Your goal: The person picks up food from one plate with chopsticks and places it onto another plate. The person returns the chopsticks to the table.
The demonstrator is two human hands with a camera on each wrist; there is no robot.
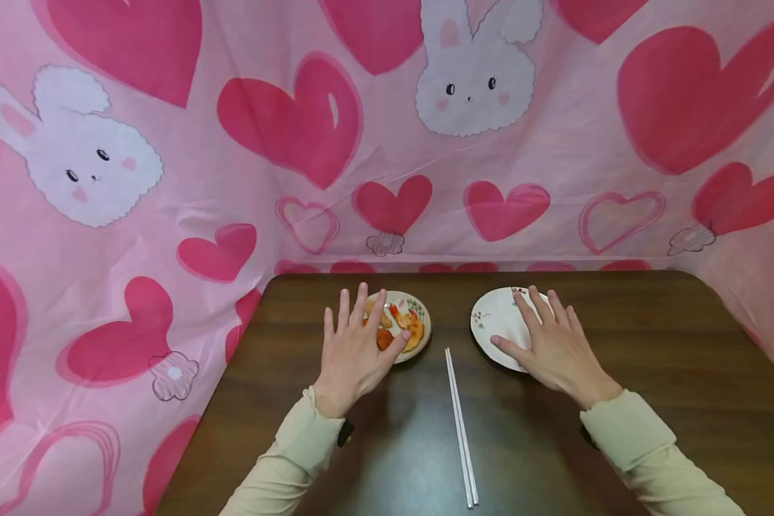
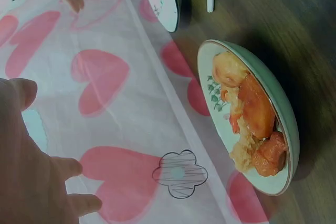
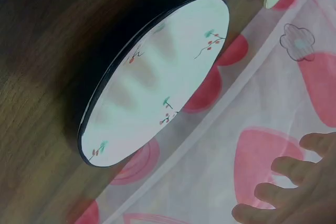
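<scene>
My left hand [image 1: 355, 355] is held above the table with its fingers spread, in front of a small plate of food [image 1: 419, 349]. In the left wrist view that plate [image 2: 291, 114] carries several fried-looking pieces of food [image 2: 257, 108], golden to reddish brown. With fingers apart, my right hand [image 1: 557, 351] hovers over a white plate [image 1: 486, 333] with a sprig pattern. The right wrist view shows nothing on this plate [image 3: 184, 51] but finger shadows. Between the hands lies a pair of white chopsticks [image 1: 461, 430], side by side. Neither hand holds anything.
The dark brown wooden table [image 1: 671, 337] has rounded far corners. A pink cloth [image 1: 335, 215] with hearts and rabbit faces hangs behind it and along both sides. Pale sleeves [image 1: 632, 430] cover the forearms, with a dark band at each wrist.
</scene>
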